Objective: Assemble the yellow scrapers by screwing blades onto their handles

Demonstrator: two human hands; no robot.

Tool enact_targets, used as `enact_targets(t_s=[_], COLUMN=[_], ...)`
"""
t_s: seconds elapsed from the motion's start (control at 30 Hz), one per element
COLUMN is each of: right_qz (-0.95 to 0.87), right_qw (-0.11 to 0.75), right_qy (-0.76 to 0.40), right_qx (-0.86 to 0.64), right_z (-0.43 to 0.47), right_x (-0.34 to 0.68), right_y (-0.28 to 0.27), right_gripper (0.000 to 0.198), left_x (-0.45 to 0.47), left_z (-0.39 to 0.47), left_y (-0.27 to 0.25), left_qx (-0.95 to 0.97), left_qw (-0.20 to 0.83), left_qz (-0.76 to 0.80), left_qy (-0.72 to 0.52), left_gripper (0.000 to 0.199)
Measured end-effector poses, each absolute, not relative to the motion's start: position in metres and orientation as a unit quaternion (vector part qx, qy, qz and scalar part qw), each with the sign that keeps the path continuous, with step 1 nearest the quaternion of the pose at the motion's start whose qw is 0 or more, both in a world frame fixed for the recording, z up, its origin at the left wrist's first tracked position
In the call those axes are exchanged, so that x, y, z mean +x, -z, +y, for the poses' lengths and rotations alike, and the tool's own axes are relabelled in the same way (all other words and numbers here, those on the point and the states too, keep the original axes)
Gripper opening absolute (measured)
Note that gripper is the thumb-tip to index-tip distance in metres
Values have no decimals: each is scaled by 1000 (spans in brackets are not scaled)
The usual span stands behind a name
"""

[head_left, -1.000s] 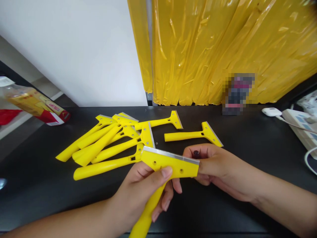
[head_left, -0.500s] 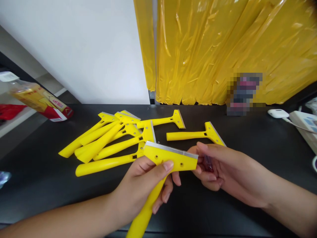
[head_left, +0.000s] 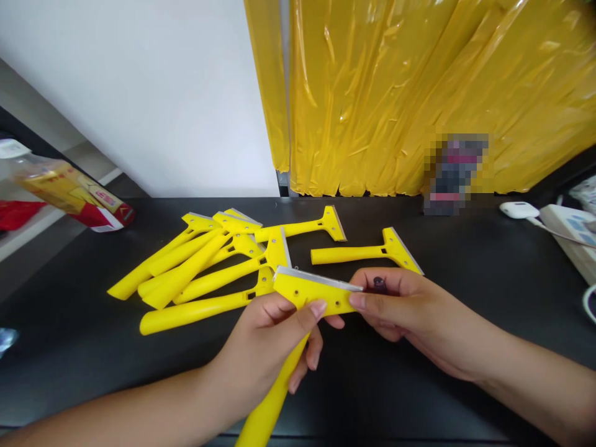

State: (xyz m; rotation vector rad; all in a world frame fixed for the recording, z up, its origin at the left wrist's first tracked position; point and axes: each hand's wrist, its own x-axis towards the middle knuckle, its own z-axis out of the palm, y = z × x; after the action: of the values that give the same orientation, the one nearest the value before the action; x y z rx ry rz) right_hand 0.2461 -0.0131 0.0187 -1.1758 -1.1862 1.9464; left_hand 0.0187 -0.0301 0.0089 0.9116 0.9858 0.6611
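Observation:
In my left hand is a yellow scraper, gripped just below its head with the thumb across the plate. A metal blade runs along the head's upper edge, and two small holes show in the plate. My right hand pinches the right end of this head between thumb and fingers. Tucked inside that hand is a small dark object; only its rounded end shows, so its kind is unclear. Behind my left hand lies a pile of several more yellow scrapers. One separate scraper rests just beyond my right hand.
On the black table, a bottle with a yellow and red label leans at the left. A white plastic case and a power strip lie at the right. Yellow film hangs behind, near a blurred-out item.
My right hand has turned and closed its thumb and fingers on the right end of the scraper head. The dark object has shifted within that hand. My left hand keeps its grip.

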Motion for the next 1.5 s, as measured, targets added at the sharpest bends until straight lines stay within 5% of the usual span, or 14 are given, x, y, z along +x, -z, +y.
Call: enact_targets(t_s=[1.07,1.5], right_qz=[-506,-614], right_qw=[330,321], right_qy=[-663,-502], right_qx=[-441,-517], right_z=[-12,-9], right_x=[246,255], right_y=[-19,-33], right_gripper=[33,34], left_x=[22,12], left_z=[-27,-25], left_y=[-12,-19], left_qx=[417,418], left_qw=[744,767], left_qz=[403,411], left_qy=[-331,-261], left_gripper=[30,36])
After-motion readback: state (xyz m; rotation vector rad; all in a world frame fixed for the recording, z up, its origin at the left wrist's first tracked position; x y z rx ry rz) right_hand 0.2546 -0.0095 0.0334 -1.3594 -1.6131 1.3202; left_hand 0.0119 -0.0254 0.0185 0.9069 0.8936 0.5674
